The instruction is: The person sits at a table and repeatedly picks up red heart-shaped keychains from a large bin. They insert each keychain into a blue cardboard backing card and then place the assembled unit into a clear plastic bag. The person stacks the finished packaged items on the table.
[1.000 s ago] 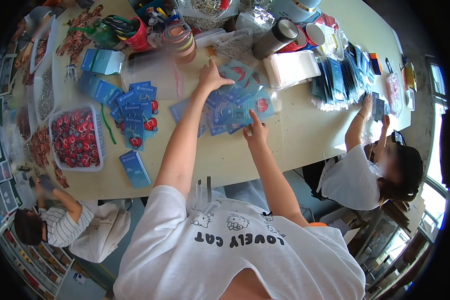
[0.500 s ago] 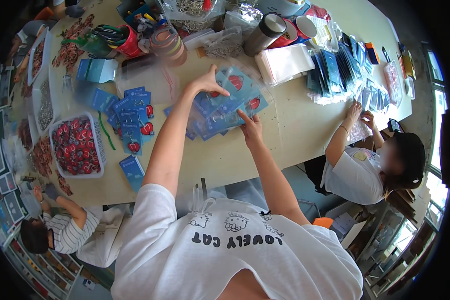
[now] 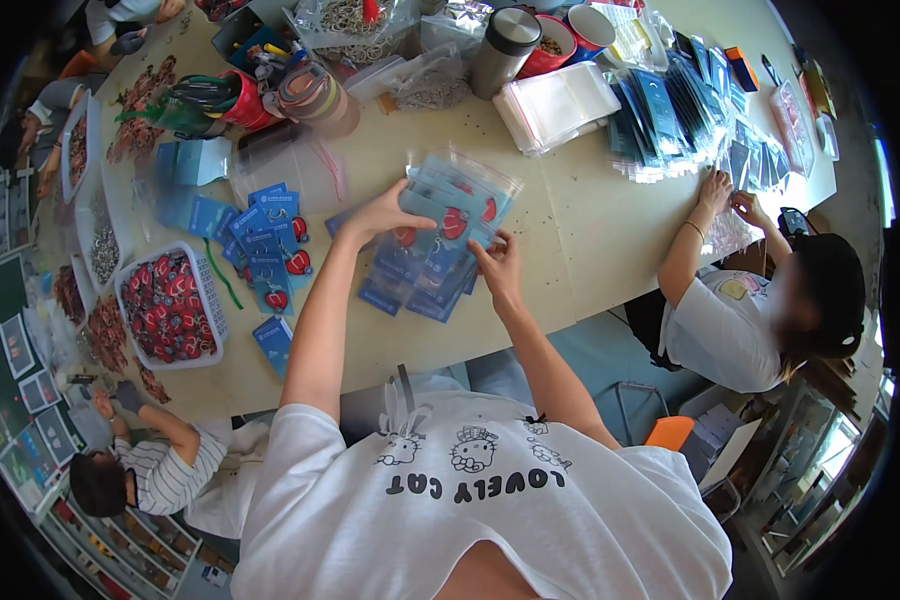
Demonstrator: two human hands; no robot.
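Note:
My left hand (image 3: 384, 214) grips the left side of a stack of blue cards in clear bags (image 3: 435, 262), its thumb lying across the top. Red keychain charms (image 3: 454, 222) show through the plastic. At the stack's right edge my right hand (image 3: 500, 272) holds on with thumb and fingers. The bags overlap unevenly, fanned toward me at the lower left. Left of my forearm lie loose blue cards (image 3: 266, 245) with red charms attached, and one more blue card (image 3: 273, 342) near the table edge.
A white basket of red charms (image 3: 216, 318) stands at left. Beyond my hands are a steel tumbler (image 3: 507, 50), a pile of clear bags (image 3: 558, 105) and a pink cup (image 3: 320, 98). At right, a co-worker's hands (image 3: 722, 195) work beside many bagged cards (image 3: 670, 110).
Both hands have drawn the bagged cards nearer to me, and the stack sits more upright between them. The whole view has shifted slightly.

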